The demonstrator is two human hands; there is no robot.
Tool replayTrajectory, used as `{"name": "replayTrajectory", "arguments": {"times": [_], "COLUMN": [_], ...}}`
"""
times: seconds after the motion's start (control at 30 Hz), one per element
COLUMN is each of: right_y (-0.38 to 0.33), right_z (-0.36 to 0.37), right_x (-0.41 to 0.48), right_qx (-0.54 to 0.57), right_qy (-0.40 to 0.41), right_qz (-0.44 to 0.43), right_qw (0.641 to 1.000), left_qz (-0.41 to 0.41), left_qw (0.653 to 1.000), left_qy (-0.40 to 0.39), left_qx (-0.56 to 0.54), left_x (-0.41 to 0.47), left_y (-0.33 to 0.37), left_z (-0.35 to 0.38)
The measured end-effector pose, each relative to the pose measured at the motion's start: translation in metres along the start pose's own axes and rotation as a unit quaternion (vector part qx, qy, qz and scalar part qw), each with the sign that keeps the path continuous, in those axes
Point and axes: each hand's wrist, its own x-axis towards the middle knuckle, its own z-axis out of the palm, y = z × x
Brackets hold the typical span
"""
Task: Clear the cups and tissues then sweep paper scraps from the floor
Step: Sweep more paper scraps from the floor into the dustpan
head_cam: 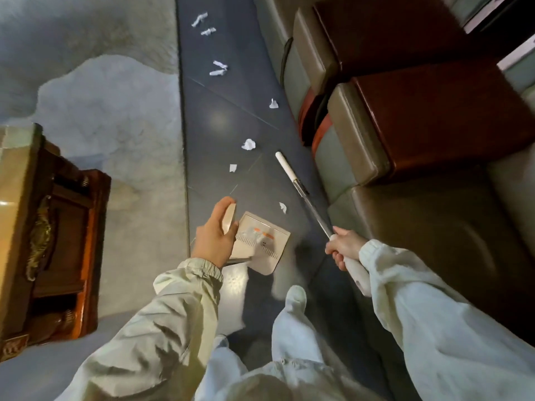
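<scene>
The person's left hand (214, 235), just left of the frame's centre, is curled round the beige plastic handle (230, 218) of a beige dustpan with orange marks (262, 241). The pan hangs just below and to the right of the hand; I cannot tell whether it touches the floor. The right hand (343, 248), right of centre, grips a long pole with a shiny metal shaft and a white capped end (307, 195). The pole slants up and to the left from the fist, and I can see no brush head.

White crumpled paper scraps (248, 144) lie scattered along the strip of dark grey tiled floor (225, 111), from just right of the dustpan up to the top of the frame. None is in the pan. A brown and grey leather sofa (419, 120) fills the right side. A dark carved wooden cabinet (66, 241) stands at the left edge, on a pale grey carpet (101, 111). A white shoe (296, 296) shows below the dustpan.
</scene>
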Motion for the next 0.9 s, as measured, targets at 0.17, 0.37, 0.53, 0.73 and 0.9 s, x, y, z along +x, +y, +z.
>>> {"name": "replayTrajectory", "arguments": {"times": [0.17, 0.37, 0.53, 0.73, 0.9], "right_y": [-0.01, -0.026, -0.064, -0.12, -0.144], "right_z": [-0.028, -0.054, -0.092, -0.072, -0.018], "right_x": [0.02, 0.001, -0.017, -0.015, 0.046], "right_qx": [0.004, 0.064, 0.117, 0.029, -0.154], "right_qy": [-0.094, -0.214, -0.243, -0.188, -0.055], "right_qz": [0.063, 0.168, 0.2, 0.049, -0.023], "right_qw": [0.994, 0.96, 0.942, 0.98, 0.986], "left_qz": [-0.001, -0.032, -0.046, -0.061, -0.044], "left_qw": [0.999, 0.998, 0.994, 0.988, 0.985], "left_qy": [0.017, 0.031, 0.094, 0.143, 0.165], "left_qx": [0.04, 0.045, 0.044, 0.001, 0.013], "left_x": [0.039, 0.044, 0.051, 0.062, 0.096], "left_y": [0.029, 0.037, 0.033, 0.033, 0.03], "left_z": [0.027, 0.037, 0.026, 0.021, -0.001]}}
